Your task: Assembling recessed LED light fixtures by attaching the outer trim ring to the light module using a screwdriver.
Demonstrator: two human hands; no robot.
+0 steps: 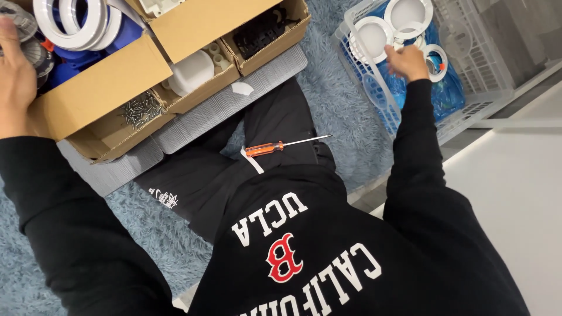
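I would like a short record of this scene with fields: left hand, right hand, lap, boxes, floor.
left hand: left hand rests at the cardboard box of white rings and blue parts
right hand: right hand reaches into the white plastic basket, at the white round fittings on blue bags
lap: orange-handled screwdriver lies across the black trousers
boxes: one small compartment holds loose screws
floor: grey-blue shaggy rug
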